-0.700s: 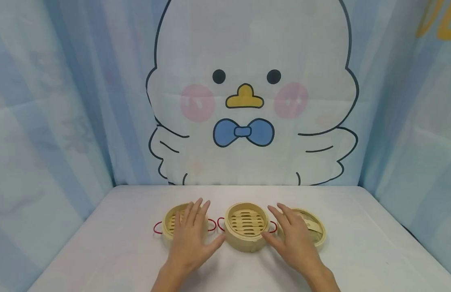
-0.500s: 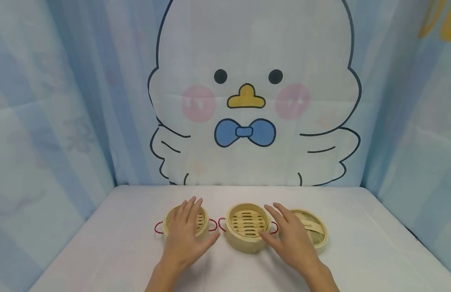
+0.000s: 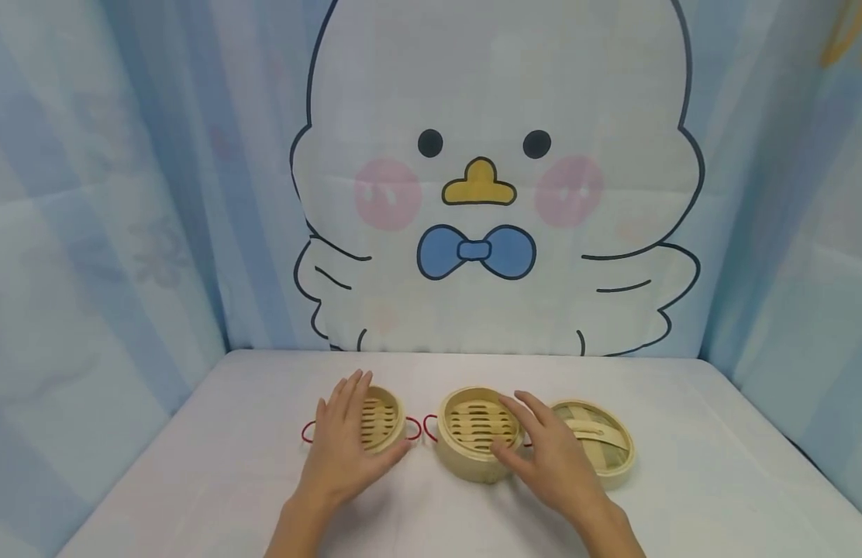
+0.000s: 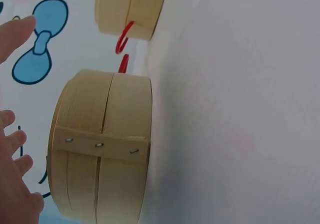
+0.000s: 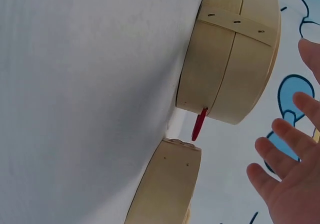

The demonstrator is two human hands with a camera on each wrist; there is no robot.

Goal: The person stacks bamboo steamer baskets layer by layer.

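Observation:
Three pieces of a small bamboo steamer set stand in a row on a white table. My left hand (image 3: 343, 446) hovers over the left steamer basket (image 3: 381, 418), fingers extended and thumb apart, hiding its left part. The left wrist view shows this basket's stapled side wall (image 4: 100, 144) apart from the fingers. The middle steamer basket (image 3: 473, 465) has a slatted floor and red loop handles. Between it and the round woven lid (image 3: 608, 449) at the right is my right hand (image 3: 553, 465), fingers spread and slightly bent, holding nothing. It overlaps the edges of both.
The white tabletop (image 3: 431, 519) extends in front of the row and to both sides. A curtain printed with a white cartoon bird (image 3: 501, 310) hangs behind the table's far edge. Blue and white curtains (image 3: 89, 232) close off the sides.
My left hand has drifted left, baring more of the left basket's slats. Relative to the row, my right hand has shifted slightly left, showing more of the lid. The head view has turned slightly left.

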